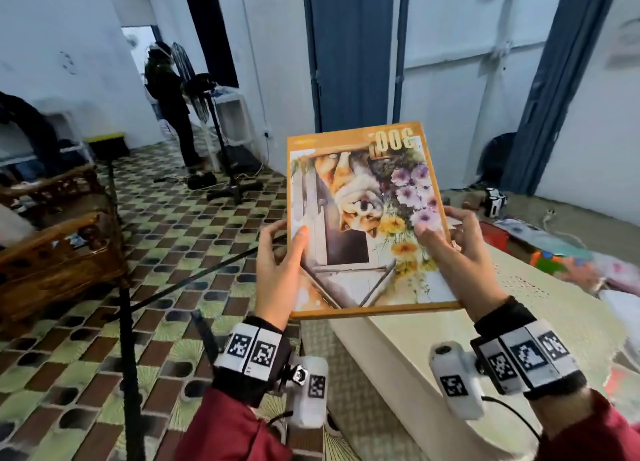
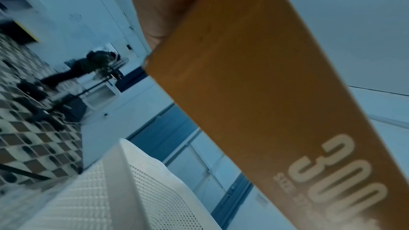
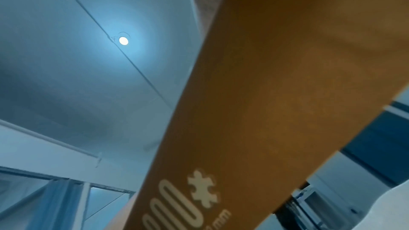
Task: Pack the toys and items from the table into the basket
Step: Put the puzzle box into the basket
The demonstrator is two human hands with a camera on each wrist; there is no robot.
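Observation:
I hold a flat orange puzzle box [image 1: 363,218] up in front of me with both hands; its lid shows a dog among flowers and "300", upside down to me. My left hand [image 1: 282,252] grips its left edge, thumb on the lid. My right hand [image 1: 450,245] grips the right edge, thumb on the flowers. The left wrist view shows the box's orange side [image 2: 254,93] with "300", and a white perforated basket [image 2: 124,190] below it. In the right wrist view the box's side [image 3: 276,93] fills the frame.
A table with a cream cloth [image 1: 450,339] is below and to the right, with colourful toys [image 1: 554,259] at its far side. A black stand's legs [image 1: 128,322] cross the tiled floor on the left, by a carved wooden bench [image 1: 59,245]. A person [image 1: 173,107] stands far back.

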